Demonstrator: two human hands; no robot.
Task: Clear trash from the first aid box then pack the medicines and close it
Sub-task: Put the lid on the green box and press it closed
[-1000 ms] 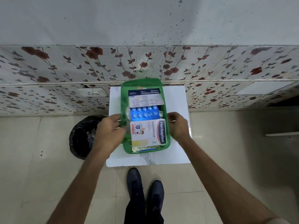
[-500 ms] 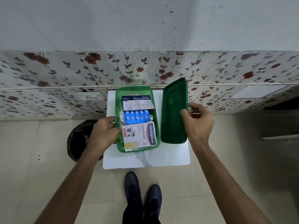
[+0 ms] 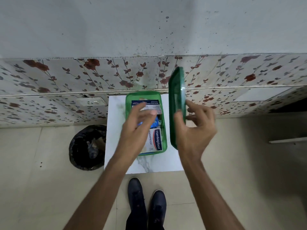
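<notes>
White table (image 3: 167, 161): green box (image 3: 163, 130) packed, uncovered; right hand (image 3: 194, 130) grips lid (image 3: 177, 103) at 3 o'clock; left hand (image 3: 137, 128) spread, empty. Closing remains.

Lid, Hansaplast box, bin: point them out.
lid (image 3: 176, 103), head view, on its green inner face.
Hansaplast box (image 3: 157, 140), head view, on the red logo band.
bin (image 3: 83, 156), head view, on its black liner.

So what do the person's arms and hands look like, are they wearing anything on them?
Both arms are bare right down to the bottom of the picture: no sleeves show. The left hand and right hand have no gloves, and no rings, watch or bracelets can be seen. Below, the person wears dark trousers and dark shoes.
</notes>
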